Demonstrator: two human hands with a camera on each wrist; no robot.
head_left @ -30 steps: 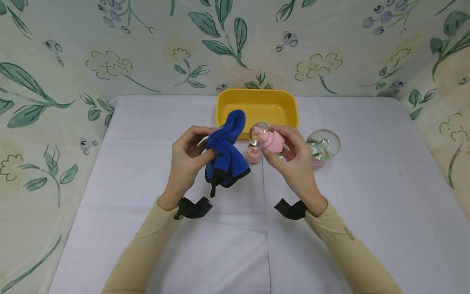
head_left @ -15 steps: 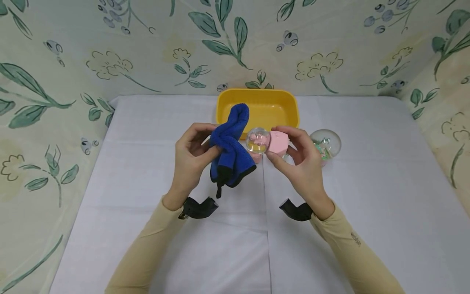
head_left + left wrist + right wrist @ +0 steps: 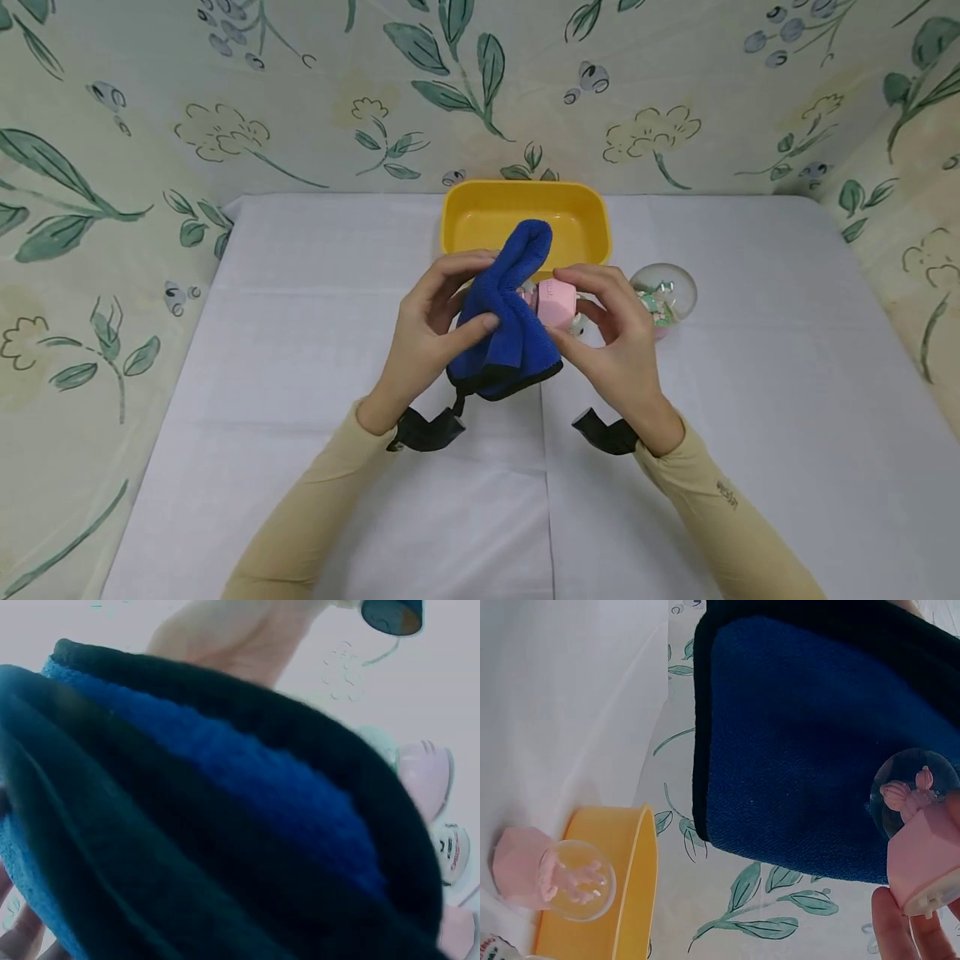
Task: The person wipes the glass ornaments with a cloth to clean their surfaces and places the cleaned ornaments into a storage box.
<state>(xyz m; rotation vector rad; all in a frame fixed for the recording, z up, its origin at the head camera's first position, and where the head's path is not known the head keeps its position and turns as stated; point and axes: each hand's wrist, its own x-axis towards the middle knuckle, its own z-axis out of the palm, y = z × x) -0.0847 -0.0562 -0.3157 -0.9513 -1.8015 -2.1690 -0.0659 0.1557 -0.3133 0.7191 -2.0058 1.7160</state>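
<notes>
My left hand [image 3: 442,321] grips a folded blue towel [image 3: 498,321] with black edging, thumb on the near side and fingers behind it. My right hand [image 3: 618,342] pinches a small snow globe [image 3: 557,306] by its faceted pink base, tipped so the dome faces left. The towel hides most of that dome in the head view. Seen from the right wrist, the clear dome [image 3: 907,787] with a pink cactus-like figure inside lies right against the cloth. In the left wrist view the towel's dark folds fill most of the picture.
A yellow plastic tub [image 3: 525,192] stands at the back middle. Another small pink-based globe [image 3: 525,866] stands beside it in the right wrist view. To the right of my right hand sits a larger snow globe [image 3: 666,293] with green contents. White cloth [image 3: 337,500] covers the table.
My left hand has brought the towel rightward onto the dome of the small globe. My right hand has turned the globe onto its side and shifted slightly right.
</notes>
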